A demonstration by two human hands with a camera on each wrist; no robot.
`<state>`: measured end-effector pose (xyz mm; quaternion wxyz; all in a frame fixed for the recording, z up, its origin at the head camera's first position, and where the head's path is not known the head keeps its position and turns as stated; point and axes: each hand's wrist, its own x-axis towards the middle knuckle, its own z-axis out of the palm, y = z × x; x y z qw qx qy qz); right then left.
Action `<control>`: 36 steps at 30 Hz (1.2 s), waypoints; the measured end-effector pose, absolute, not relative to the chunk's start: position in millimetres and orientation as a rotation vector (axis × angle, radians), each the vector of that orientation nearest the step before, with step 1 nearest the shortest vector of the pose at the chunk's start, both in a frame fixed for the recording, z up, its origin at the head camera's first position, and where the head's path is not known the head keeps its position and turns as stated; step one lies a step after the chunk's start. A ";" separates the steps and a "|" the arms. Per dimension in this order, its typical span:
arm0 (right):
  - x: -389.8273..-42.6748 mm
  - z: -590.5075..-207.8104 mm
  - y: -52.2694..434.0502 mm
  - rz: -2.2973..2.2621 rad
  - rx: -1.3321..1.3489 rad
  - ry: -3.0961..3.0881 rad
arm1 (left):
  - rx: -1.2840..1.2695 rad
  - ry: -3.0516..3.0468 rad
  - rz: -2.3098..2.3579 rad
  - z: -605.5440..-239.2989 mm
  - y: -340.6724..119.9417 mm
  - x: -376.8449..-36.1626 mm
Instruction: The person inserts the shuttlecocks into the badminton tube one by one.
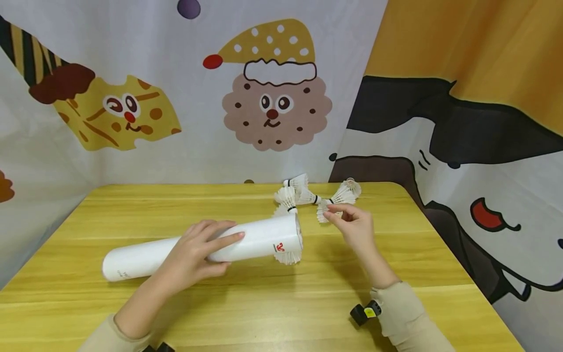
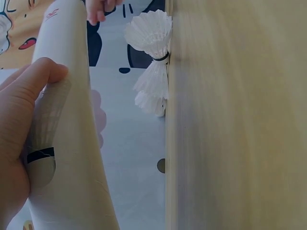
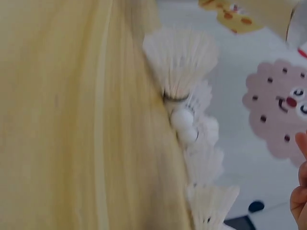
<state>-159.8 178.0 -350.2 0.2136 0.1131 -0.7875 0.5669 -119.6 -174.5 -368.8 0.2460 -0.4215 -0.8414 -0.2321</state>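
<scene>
In the head view's centre, the smooth white tube (image 1: 259, 239) partly hides feathery, cone-shaped shuttlecocks (image 1: 344, 194); its inside cannot be made out. The left hand (image 1: 193, 254) grips its middle, over the wood-grained counter (image 1: 330, 293). The right hand (image 1: 355, 229), loosely bent around nothing, is near the shuttlecocks.

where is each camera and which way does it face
Head: worn there, facing forward and down at table, tube and shuttlecocks; left hand and right hand show.
Left wrist: worn there, faces along tube; left hand gripping it, right hand beyond.
Right wrist: worn there, faces shuttlecocks; right hand's fingers at right edge.
Both wrist views share tube and shuttlecocks.
</scene>
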 end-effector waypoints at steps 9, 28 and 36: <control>-201.0 -392.7 202.4 1.477 0.209 -2.223 | -1.153 -2.292 -0.640 -369.4 -174.2 -120.8; -229.6 -425.0 201.2 1.495 -0.034 -2.267 | -1.148 -2.289 -0.624 -371.3 -173.9 -120.1; -230.0 -434.0 199.2 1.433 -0.031 -2.298 | -1.152 -2.276 -0.633 -370.7 -173.1 -120.7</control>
